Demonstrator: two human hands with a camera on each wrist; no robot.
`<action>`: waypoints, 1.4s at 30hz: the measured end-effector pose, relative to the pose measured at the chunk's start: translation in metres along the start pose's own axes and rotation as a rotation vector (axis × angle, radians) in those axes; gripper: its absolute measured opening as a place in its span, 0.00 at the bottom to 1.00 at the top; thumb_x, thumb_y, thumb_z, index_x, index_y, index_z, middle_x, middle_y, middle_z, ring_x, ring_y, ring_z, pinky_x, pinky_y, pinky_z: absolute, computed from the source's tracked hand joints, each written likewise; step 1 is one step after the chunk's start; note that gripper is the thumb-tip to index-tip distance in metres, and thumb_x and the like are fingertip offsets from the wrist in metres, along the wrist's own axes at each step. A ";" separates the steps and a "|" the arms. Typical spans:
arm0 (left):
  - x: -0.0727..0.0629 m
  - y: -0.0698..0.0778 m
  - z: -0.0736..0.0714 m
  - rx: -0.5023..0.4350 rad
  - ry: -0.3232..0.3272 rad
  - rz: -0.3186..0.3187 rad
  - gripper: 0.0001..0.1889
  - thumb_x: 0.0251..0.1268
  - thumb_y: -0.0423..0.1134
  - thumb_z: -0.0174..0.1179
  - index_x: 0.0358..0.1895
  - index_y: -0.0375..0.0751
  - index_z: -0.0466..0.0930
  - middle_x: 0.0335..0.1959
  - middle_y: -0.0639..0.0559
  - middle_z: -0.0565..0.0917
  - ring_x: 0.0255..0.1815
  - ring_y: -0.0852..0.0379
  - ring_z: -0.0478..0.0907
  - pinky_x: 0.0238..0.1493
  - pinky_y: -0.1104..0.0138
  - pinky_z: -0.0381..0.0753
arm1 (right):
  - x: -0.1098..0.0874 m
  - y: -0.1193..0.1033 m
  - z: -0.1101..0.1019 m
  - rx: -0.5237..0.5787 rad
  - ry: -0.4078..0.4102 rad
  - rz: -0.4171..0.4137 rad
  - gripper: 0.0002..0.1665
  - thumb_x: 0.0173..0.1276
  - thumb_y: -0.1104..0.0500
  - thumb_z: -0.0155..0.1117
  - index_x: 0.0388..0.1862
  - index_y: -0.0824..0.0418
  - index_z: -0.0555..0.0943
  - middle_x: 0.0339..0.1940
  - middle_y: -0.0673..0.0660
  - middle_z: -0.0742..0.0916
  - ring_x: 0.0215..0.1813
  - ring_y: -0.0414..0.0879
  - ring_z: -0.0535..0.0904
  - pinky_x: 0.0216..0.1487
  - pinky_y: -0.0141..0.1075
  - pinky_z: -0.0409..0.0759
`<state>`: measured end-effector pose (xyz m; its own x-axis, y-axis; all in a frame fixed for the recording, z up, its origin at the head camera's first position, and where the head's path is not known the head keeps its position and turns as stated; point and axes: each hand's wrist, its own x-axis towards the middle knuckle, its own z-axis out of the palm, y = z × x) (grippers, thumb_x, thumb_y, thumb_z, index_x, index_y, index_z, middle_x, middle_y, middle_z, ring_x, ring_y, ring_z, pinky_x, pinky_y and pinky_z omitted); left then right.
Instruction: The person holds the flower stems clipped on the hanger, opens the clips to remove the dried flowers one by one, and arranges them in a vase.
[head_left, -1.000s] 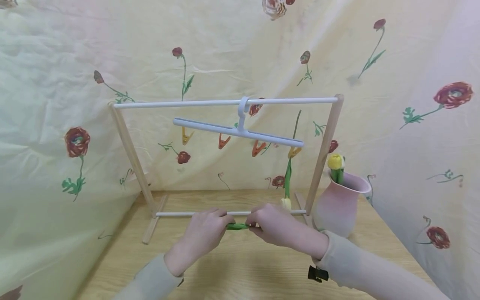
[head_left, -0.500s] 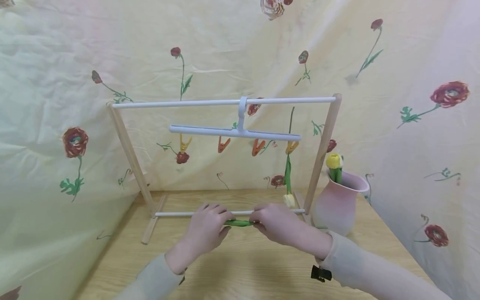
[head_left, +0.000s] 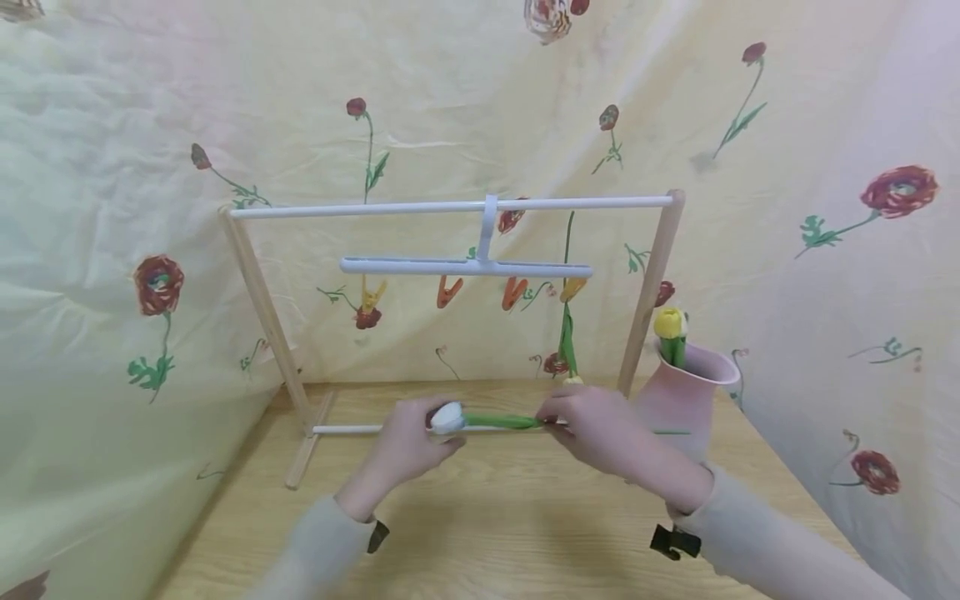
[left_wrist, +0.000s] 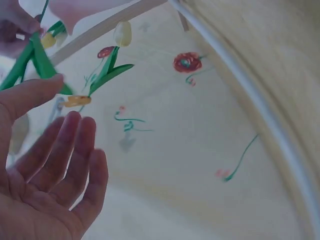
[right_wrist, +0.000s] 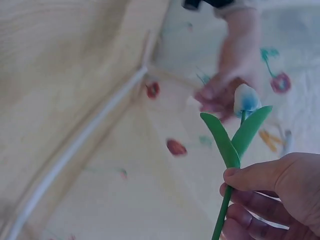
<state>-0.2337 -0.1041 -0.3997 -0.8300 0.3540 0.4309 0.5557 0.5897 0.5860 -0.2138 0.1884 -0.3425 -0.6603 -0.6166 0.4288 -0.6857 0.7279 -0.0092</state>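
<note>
My right hand (head_left: 600, 432) pinches the green stem of an artificial tulip with a white and blue head (head_left: 447, 418). The flower lies sideways, head to the left, and its stem end sticks out past my wrist. Near the head is my left hand (head_left: 408, 443); in the left wrist view its fingers (left_wrist: 75, 145) are loosely bent with nothing between them. From the white hanger (head_left: 412, 267) hang two yellow clips and two orange clips (head_left: 448, 292). The right yellow clip (head_left: 573, 289) holds a pale tulip (left_wrist: 122, 34) head down.
The hanger hooks over the top bar (head_left: 360, 208) of a rack with wooden legs (head_left: 262, 308). A pink and white vase (head_left: 678, 400) with a yellow tulip (head_left: 669, 323) stands right of the rack. Flower-printed cloth (head_left: 450, 125) surrounds the wooden table (head_left: 480, 533).
My left hand has let go of the tulip, and its head now shows. My right hand has drawn it up and to the right. The hanger has swung from tilted to nearly level.
</note>
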 end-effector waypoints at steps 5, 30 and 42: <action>0.007 -0.007 0.011 -0.216 0.029 -0.102 0.18 0.54 0.31 0.80 0.50 0.38 0.90 0.42 0.44 0.93 0.38 0.51 0.90 0.41 0.71 0.89 | -0.011 0.021 -0.023 0.040 0.074 0.080 0.09 0.62 0.65 0.80 0.39 0.52 0.92 0.35 0.46 0.92 0.32 0.35 0.85 0.32 0.28 0.84; 0.060 0.008 0.081 -0.462 0.075 -0.254 0.16 0.64 0.38 0.76 0.54 0.42 0.89 0.53 0.44 0.92 0.45 0.50 0.91 0.39 0.67 0.91 | -0.014 0.096 -0.134 0.369 1.037 0.461 0.15 0.64 0.63 0.77 0.48 0.67 0.92 0.34 0.26 0.89 0.34 0.22 0.85 0.38 0.12 0.80; 0.078 0.017 0.096 -0.463 0.073 -0.316 0.15 0.67 0.42 0.74 0.54 0.45 0.89 0.52 0.46 0.92 0.45 0.58 0.89 0.43 0.69 0.90 | -0.013 0.114 -0.121 0.275 1.006 0.588 0.15 0.69 0.58 0.73 0.51 0.63 0.92 0.31 0.17 0.84 0.33 0.17 0.81 0.38 0.10 0.77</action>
<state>-0.2934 0.0025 -0.4222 -0.9632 0.1513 0.2220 0.2566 0.2735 0.9270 -0.2458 0.3159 -0.2397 -0.4427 0.3896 0.8076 -0.4824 0.6557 -0.5808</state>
